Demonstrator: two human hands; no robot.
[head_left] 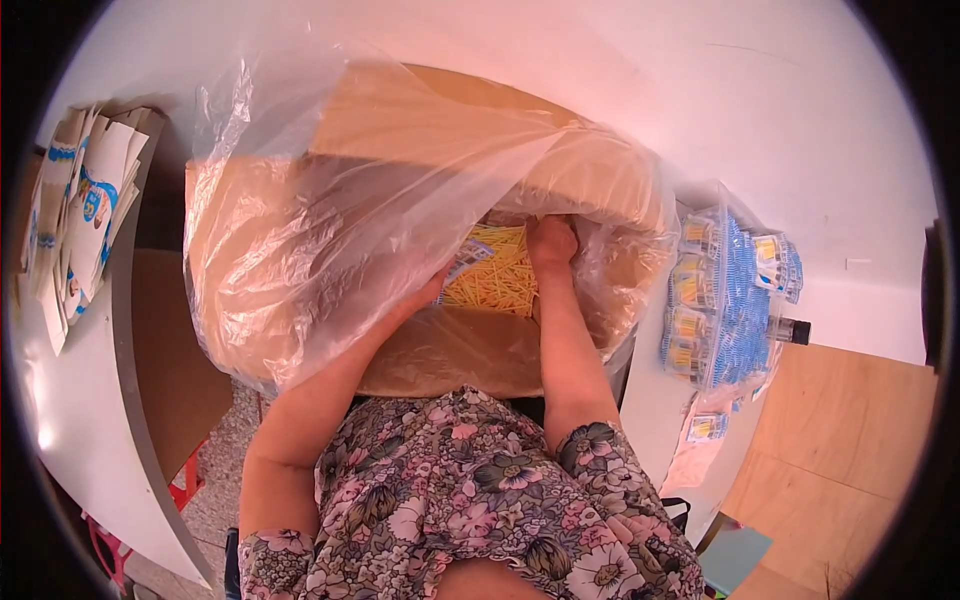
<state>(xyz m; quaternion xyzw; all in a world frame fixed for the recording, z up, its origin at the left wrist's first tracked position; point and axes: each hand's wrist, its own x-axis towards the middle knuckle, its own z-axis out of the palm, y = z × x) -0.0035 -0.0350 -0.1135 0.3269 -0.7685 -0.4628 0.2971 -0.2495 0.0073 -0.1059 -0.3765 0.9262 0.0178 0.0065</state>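
A large cardboard box point(440, 360) lined with a clear plastic bag point(330, 200) stands in front of me. Inside lies a mass of thin yellow sticks point(495, 275). My right hand point(551, 243) reaches into the box with fingers curled down on the yellow sticks. My left hand point(425, 293) goes in under the loose plastic film, which hides most of it; its fingers touch the left edge of the yellow sticks next to a small blue-and-white packet point(463, 258).
A stack of flat white paper bags with blue print point(85, 210) lies on the grey table at left. At right a clear bag of small blue-and-yellow packets point(725, 295) sits on a white surface. A dark bottle cap point(795, 330) pokes out beside it. Wooden floor is at lower right.
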